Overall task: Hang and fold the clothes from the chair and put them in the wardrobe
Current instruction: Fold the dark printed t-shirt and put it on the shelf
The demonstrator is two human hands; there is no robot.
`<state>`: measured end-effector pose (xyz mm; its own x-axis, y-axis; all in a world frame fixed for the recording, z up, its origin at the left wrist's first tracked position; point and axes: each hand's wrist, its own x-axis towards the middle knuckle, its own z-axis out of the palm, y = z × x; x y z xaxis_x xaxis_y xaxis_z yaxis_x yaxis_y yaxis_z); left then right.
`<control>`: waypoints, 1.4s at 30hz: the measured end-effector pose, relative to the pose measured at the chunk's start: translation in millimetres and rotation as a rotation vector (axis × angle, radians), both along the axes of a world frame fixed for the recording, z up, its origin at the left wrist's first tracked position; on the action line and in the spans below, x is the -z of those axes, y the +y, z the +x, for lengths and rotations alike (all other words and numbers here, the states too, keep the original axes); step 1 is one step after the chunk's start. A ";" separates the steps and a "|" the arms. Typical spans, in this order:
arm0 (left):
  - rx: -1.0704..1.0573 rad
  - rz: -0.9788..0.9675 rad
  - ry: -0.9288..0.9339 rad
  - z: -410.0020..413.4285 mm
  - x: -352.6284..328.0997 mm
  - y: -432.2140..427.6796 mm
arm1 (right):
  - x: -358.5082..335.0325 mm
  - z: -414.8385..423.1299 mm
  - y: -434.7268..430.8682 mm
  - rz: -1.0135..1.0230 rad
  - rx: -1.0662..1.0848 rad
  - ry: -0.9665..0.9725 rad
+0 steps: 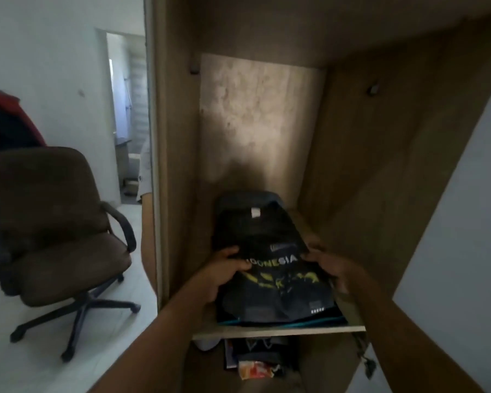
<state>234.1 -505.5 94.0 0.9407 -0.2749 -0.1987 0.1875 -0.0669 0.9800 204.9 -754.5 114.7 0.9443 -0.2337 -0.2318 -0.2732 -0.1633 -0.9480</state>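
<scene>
I am facing a wooden wardrobe (380, 165), its inside lying in shadow. To my left a brown office chair (54, 222) is standing on the pale floor (26, 370) before a white wall (54, 52). Daylight is coming through a doorway (125, 123), where a window blind (139, 89) is showing.

Folded dark shirt (278, 282), white "INDONESIA" lettering and yellow print facing up, lying flat atop clothes stack on wardrobe shelf (278, 332); left hand (224, 275) and right hand (338, 268) gripping its side edges. Second dark folded garment (253, 222) sitting just behind, white neck label showing. Wooden wardrobe (380, 165) standing open. Brown swivel chair (54, 222) standing at left, red-black garment (9, 120) showing behind its backrest.
</scene>
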 end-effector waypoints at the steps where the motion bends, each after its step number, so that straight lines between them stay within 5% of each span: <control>1: -0.023 0.010 0.019 -3.3 14.8 0.1 | 20.7 -1.5 -7.4 0.001 0.007 0.019; 11: -0.081 0.120 -0.109 -11.5 26.0 -0.6 | 50.4 -9.2 -30.0 -0.085 -0.111 -0.304; 22: -0.206 0.279 -0.193 -35.8 58.2 14.2 | 74.7 -56.5 -46.0 -0.014 -0.009 -0.351; 30: -0.264 0.322 -0.432 -74.2 63.6 17.4 | 82.4 -79.2 -44.5 0.021 -0.296 -0.352; 37: -0.142 0.446 -0.327 -80.0 52.2 22.9 | 73.6 -82.2 -47.0 -0.014 -0.307 -0.387; 42: -0.187 0.238 -0.213 -83.9 47.1 16.8 | 71.9 -80.4 -44.6 0.163 -0.286 -0.327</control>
<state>150.2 -488.7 46.8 0.9975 -0.0637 -0.0310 0.0118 -0.2817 0.9594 124.6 -799.1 42.7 0.9951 0.0616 0.0768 0.0787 -0.0301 -0.9964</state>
